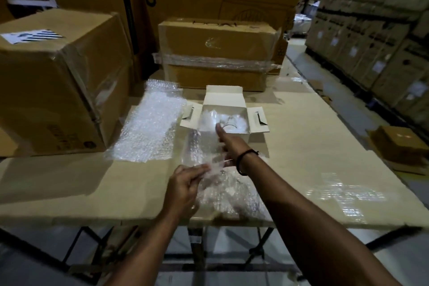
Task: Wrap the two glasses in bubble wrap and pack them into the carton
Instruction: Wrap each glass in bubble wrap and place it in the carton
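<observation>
My left hand [183,189] pinches the bubble wrap [222,195], fingers curled. My right hand [231,145] reaches forward, its grip blurred.

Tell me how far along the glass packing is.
Done: the small white open carton already holds something pale and clear, perhaps wrapped glass; blur hides detail. In hand: the left hand pinches a crumpled clear bubble wrap sheet while the right hand reaches to the carton. Left: a flat bubble wrap sheet lies unused beside the carton, whose flaps stand open, so wrapping and closing remain.
</observation>
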Action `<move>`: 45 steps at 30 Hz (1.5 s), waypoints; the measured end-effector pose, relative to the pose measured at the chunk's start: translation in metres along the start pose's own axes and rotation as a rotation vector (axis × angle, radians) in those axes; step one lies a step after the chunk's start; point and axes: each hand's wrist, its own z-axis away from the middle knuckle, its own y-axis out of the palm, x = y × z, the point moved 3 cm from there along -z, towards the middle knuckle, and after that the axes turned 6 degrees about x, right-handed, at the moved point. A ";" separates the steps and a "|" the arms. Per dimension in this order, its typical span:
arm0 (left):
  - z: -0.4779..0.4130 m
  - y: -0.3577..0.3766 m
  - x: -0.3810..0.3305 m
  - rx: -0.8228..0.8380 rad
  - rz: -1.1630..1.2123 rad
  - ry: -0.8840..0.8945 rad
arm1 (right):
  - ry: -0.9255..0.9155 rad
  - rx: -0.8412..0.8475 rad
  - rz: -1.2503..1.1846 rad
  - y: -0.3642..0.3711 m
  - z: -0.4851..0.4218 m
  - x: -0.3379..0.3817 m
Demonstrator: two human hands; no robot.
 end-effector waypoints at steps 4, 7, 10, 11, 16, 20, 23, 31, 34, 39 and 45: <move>0.008 0.011 -0.001 0.154 -0.076 0.122 | -0.041 -0.096 0.122 -0.004 -0.006 0.009; 0.006 -0.002 0.002 0.041 -0.114 0.123 | -0.046 -0.179 0.083 -0.023 -0.003 0.002; 0.001 -0.014 0.014 -0.020 -0.098 0.074 | -0.071 -0.248 0.129 -0.048 0.006 -0.010; 0.001 -0.013 0.016 0.037 -0.125 0.054 | -0.077 -0.278 0.153 -0.056 0.008 -0.014; 0.014 0.019 0.019 0.347 -0.355 0.035 | -0.079 -0.410 0.177 -0.091 0.012 -0.039; 0.012 0.025 0.019 0.119 -0.222 -0.010 | -0.013 -0.452 0.248 -0.104 0.015 -0.061; 0.010 0.021 0.010 0.060 -0.273 -0.004 | -0.002 -0.492 0.318 -0.111 0.018 -0.073; 0.020 0.026 0.019 0.213 -0.597 -0.080 | 0.066 -0.473 0.520 -0.097 0.033 -0.099; 0.019 0.026 0.023 0.216 -0.696 -0.099 | 0.104 -0.496 0.686 -0.094 0.039 -0.102; 0.014 0.021 0.009 0.061 -0.673 -0.174 | -0.226 -0.613 1.136 -0.074 0.045 -0.086; 0.012 0.003 0.016 -0.108 -0.523 -0.354 | -0.098 -0.072 1.357 -0.047 0.030 -0.114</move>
